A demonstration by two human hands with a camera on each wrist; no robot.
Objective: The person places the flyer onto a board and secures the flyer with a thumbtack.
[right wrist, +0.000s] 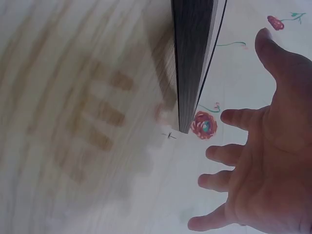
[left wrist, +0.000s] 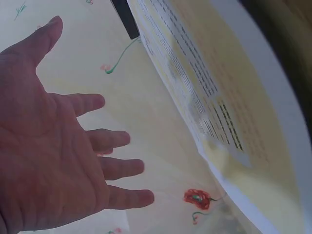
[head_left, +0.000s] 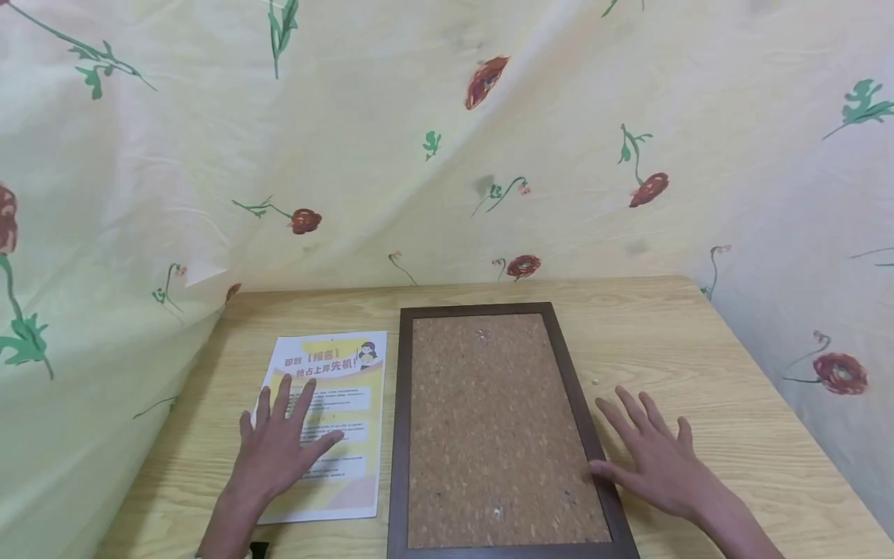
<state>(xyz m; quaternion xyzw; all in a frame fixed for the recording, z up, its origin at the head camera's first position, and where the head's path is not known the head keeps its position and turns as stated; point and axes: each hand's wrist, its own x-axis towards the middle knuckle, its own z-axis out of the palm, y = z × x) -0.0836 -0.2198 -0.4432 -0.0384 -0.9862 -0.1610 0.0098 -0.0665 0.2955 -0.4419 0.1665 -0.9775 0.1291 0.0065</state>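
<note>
My left hand (head_left: 275, 446) is spread above a printed sheet (head_left: 356, 466) with yellow borders and a cartoon figure. In the left wrist view a gap shows between that hand (left wrist: 53, 151) and the page (left wrist: 204, 97). To the right of the sheet lies a cork board (head_left: 496, 427) in a dark brown frame (head_left: 400, 466). My right hand (head_left: 660, 466) hovers with fingers spread beside the frame's right edge, its thumb over that edge in the head view. The right wrist view shows this hand (right wrist: 273, 170) apart from the frame side (right wrist: 192, 58), holding nothing.
The light wood table (head_left: 698, 349) carries the board and sheet. Floral cloth (head_left: 349, 155) hangs behind and at both sides. A small pale object (head_left: 594, 381) lies right of the frame. Something dark (head_left: 259, 549) sits by the left wrist, partly cut off.
</note>
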